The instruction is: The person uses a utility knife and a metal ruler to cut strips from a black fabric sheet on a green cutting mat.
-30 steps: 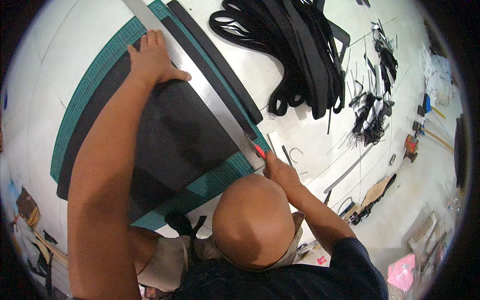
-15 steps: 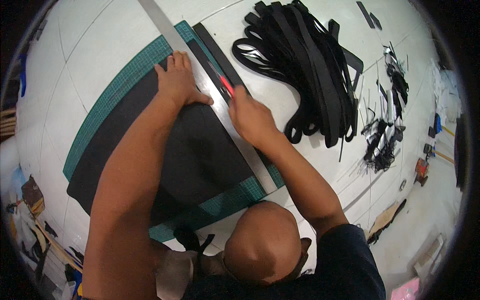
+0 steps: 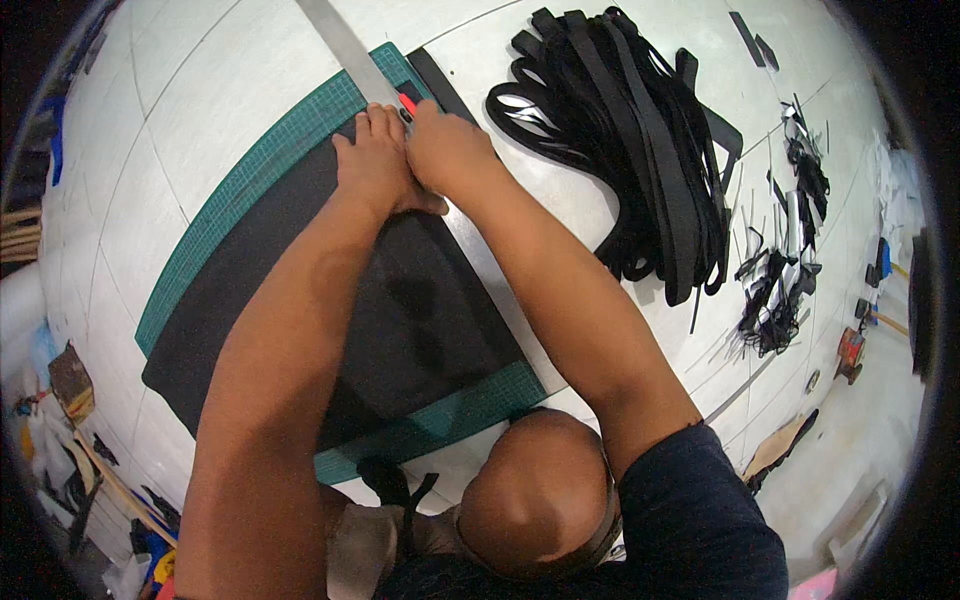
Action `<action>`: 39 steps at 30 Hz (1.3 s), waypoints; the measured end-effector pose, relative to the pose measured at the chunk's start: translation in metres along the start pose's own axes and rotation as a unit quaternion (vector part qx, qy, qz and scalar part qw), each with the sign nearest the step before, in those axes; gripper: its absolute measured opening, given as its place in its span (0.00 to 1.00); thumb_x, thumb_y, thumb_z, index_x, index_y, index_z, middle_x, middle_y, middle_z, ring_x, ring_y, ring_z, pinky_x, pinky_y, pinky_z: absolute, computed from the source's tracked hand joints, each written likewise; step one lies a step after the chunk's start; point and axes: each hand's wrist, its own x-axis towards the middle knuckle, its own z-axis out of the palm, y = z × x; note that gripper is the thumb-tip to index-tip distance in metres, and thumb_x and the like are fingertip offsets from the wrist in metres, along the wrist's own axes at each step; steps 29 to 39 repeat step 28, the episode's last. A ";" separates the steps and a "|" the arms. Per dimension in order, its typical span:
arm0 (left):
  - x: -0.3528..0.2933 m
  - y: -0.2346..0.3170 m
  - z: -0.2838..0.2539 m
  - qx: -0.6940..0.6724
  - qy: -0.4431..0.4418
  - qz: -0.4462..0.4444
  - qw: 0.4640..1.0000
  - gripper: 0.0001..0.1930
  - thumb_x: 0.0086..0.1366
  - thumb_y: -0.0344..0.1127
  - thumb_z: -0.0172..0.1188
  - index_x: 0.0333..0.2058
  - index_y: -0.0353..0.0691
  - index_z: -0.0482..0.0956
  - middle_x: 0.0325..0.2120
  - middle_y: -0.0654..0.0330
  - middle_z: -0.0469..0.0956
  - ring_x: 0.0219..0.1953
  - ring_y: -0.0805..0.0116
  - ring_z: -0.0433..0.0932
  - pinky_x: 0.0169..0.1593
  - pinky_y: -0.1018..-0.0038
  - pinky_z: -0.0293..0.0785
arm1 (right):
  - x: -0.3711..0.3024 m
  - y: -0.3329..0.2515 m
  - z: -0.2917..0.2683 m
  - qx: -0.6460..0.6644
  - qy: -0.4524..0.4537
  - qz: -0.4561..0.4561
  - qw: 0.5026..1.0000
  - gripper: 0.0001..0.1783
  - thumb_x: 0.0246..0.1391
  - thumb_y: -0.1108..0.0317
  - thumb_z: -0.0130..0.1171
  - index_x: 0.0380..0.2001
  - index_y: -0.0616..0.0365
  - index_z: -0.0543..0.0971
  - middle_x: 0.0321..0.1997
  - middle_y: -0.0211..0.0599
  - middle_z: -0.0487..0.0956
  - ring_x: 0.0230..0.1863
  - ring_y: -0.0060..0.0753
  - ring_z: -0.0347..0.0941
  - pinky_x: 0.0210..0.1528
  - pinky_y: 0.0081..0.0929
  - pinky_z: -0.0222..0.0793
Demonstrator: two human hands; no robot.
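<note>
A black sheet [image 3: 290,270] of fabric or foam lies over a green cutting mat [image 3: 235,172] with grid lines. Slanting across the sheet's right side is a long metal ruler [image 3: 345,42]. My left hand [image 3: 378,168] presses down on the ruler and sheet, fingers spread, thumb out to the right. Close beside it, my right hand [image 3: 452,150] grips a red-handled utility knife [image 3: 407,104] at the ruler's right edge. The knife's blade cannot be made out. A narrow black strip [image 3: 440,82] runs along the right of the mat.
To the right on the white tiled floor sits a large bundle of black straps [image 3: 640,150]. Farther right lies a heap of black and silver scraps [image 3: 780,290]. Two short black pieces [image 3: 747,38] lie at the far right. My knee [image 3: 540,490] is close to the mat's near edge.
My right hand has moved away from me along the ruler with the knife and now is beside my left hand. The left hand keeps its hold on the ruler; the whole view has shifted slightly.
</note>
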 end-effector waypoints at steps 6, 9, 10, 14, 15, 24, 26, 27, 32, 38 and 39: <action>-0.003 0.002 -0.003 -0.005 0.005 0.006 1.000 0.78 0.29 0.76 0.74 0.71 0.31 0.46 0.72 0.45 0.50 0.74 0.49 0.50 0.65 0.43 0.60 | -0.060 0.036 -0.003 -0.044 -0.045 -0.016 0.998 0.16 0.61 0.62 0.49 0.47 0.60 0.66 0.40 0.60 0.81 0.46 0.65 0.79 0.50 0.56 0.72; -0.006 0.001 0.005 -0.014 0.009 -0.002 1.000 0.78 0.30 0.75 0.75 0.71 0.31 0.46 0.72 0.45 0.50 0.74 0.49 0.50 0.65 0.43 0.59 | -0.154 0.074 0.001 -0.022 -0.106 0.058 0.992 0.16 0.60 0.65 0.51 0.48 0.58 0.63 0.35 0.61 0.80 0.41 0.66 0.78 0.43 0.59 0.72; -0.006 -0.001 0.008 -0.023 0.021 -0.005 0.999 0.78 0.30 0.74 0.75 0.71 0.31 0.46 0.72 0.45 0.50 0.74 0.49 0.49 0.66 0.43 0.59 | -0.187 0.085 0.003 -0.031 -0.125 0.080 0.988 0.16 0.60 0.65 0.51 0.48 0.58 0.62 0.34 0.61 0.80 0.39 0.66 0.78 0.41 0.59 0.72; -0.003 -0.004 0.008 -0.028 0.026 0.008 0.999 0.77 0.30 0.73 0.76 0.71 0.31 0.46 0.72 0.44 0.48 0.74 0.47 0.50 0.66 0.45 0.62 | -0.327 0.144 0.009 -0.060 -0.175 0.159 0.970 0.11 0.63 0.65 0.47 0.45 0.56 0.64 0.32 0.58 0.81 0.35 0.66 0.79 0.36 0.60 0.72; -0.003 -0.002 0.009 -0.028 0.035 0.007 0.999 0.77 0.30 0.72 0.77 0.71 0.31 0.47 0.72 0.43 0.49 0.74 0.46 0.51 0.66 0.49 0.64 | -0.354 0.153 0.004 -0.059 -0.181 0.168 0.967 0.10 0.63 0.65 0.46 0.45 0.57 0.64 0.32 0.57 0.81 0.34 0.65 0.79 0.35 0.60 0.72; 0.005 -0.013 0.032 -0.089 0.063 0.026 0.994 0.76 0.29 0.68 0.79 0.71 0.31 0.47 0.71 0.41 0.49 0.74 0.44 0.49 0.70 0.53 0.61 | -0.357 0.144 -0.003 0.047 -0.012 0.161 0.986 0.19 0.59 0.62 0.62 0.45 0.58 0.66 0.34 0.53 0.77 0.34 0.62 0.78 0.35 0.53 0.72; 0.011 -0.018 0.034 -0.088 0.082 0.022 0.993 0.77 0.29 0.68 0.80 0.71 0.32 0.47 0.72 0.41 0.49 0.74 0.44 0.49 0.70 0.53 0.60 | -0.333 0.153 0.025 0.016 0.020 0.122 0.992 0.25 0.56 0.58 0.67 0.47 0.58 0.67 0.38 0.54 0.76 0.41 0.58 0.77 0.39 0.49 0.73; 0.012 -0.017 0.034 -0.099 0.075 0.020 0.992 0.77 0.28 0.69 0.80 0.71 0.33 0.46 0.72 0.41 0.46 0.74 0.43 0.48 0.71 0.53 0.58 | -0.325 0.155 0.035 0.019 0.017 0.121 0.992 0.26 0.55 0.56 0.68 0.48 0.57 0.67 0.47 0.55 0.73 0.48 0.59 0.74 0.43 0.48 0.72; 0.008 -0.015 0.035 -0.107 0.065 0.014 0.992 0.78 0.27 0.69 0.80 0.72 0.35 0.46 0.73 0.42 0.44 0.74 0.43 0.48 0.71 0.53 0.57 | -0.320 0.153 0.047 0.027 0.011 0.118 0.993 0.28 0.55 0.54 0.69 0.49 0.57 0.67 0.55 0.56 0.71 0.56 0.59 0.71 0.47 0.47 0.71; 0.008 -0.015 0.035 -0.107 0.065 0.014 0.992 0.78 0.27 0.69 0.80 0.72 0.35 0.46 0.73 0.42 0.44 0.74 0.43 0.48 0.71 0.53 0.57 | -0.320 0.153 0.047 0.027 0.011 0.118 0.993 0.28 0.55 0.54 0.69 0.49 0.57 0.67 0.55 0.56 0.71 0.56 0.59 0.71 0.47 0.47 0.71; 0.008 -0.015 0.035 -0.107 0.065 0.014 0.992 0.78 0.27 0.69 0.80 0.72 0.35 0.46 0.73 0.42 0.44 0.74 0.43 0.48 0.71 0.53 0.57 | -0.320 0.153 0.047 0.027 0.011 0.118 0.993 0.28 0.55 0.54 0.69 0.49 0.57 0.67 0.55 0.56 0.71 0.56 0.59 0.71 0.47 0.47 0.71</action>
